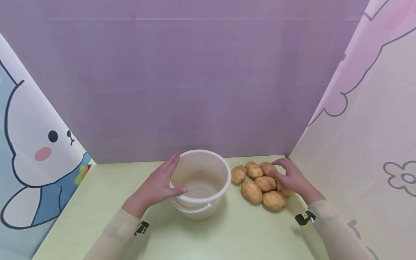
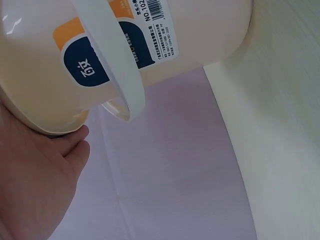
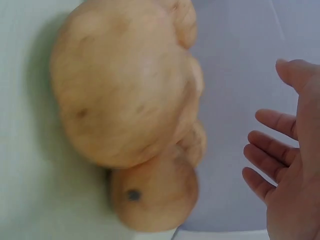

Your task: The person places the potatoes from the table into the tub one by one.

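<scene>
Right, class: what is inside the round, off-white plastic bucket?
Inside the round, off-white plastic bucket, only bare wall and floor show. The near rim hides the closest inner wall; the left hand covers some rim.

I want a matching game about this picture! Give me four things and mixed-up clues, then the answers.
Things:
1. bucket
2. left hand
3. potatoes
4. right hand

Clues:
A. brown, bunched together on the table
B. beside the potatoes, thumb and fingers apart
C. whitish, with a handle
D. at the bucket's rim

Right pairs: 1-C, 2-D, 3-A, 4-B.
</scene>
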Available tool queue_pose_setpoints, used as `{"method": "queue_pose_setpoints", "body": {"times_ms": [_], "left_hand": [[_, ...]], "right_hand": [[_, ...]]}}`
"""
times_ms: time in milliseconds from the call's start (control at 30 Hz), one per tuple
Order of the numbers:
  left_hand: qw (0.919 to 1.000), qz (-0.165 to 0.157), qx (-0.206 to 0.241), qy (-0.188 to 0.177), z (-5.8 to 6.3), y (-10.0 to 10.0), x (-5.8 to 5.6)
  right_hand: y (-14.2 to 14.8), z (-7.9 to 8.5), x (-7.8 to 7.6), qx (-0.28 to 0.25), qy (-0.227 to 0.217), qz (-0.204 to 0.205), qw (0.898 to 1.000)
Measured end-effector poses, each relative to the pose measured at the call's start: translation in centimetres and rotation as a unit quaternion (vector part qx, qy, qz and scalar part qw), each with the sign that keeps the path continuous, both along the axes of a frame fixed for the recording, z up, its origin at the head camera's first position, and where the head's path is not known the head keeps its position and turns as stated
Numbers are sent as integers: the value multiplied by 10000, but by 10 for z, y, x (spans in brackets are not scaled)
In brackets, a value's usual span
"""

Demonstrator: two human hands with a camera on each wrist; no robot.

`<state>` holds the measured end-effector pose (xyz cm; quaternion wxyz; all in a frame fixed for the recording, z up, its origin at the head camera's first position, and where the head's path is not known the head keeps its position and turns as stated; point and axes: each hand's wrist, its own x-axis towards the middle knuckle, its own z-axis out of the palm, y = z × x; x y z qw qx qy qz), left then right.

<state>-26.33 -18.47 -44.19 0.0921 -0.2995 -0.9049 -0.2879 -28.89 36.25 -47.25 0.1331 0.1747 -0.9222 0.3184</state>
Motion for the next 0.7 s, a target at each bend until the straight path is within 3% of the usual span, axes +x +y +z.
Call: {"method": "queue_pose_setpoints", "body": {"times_ms": [333, 567, 700], "left_hand": [[10000, -14, -24, -40, 0, 0, 1], [9999, 43, -72, -86, 0, 0, 2], [9999, 38, -91, -77, 0, 0, 0]], "right_hand": [[20, -31, 13, -70, 25, -785, 9969], [23, -43, 20, -114, 93, -1009, 9948], [22, -48, 23, -185, -99, -1120, 9935]]}}
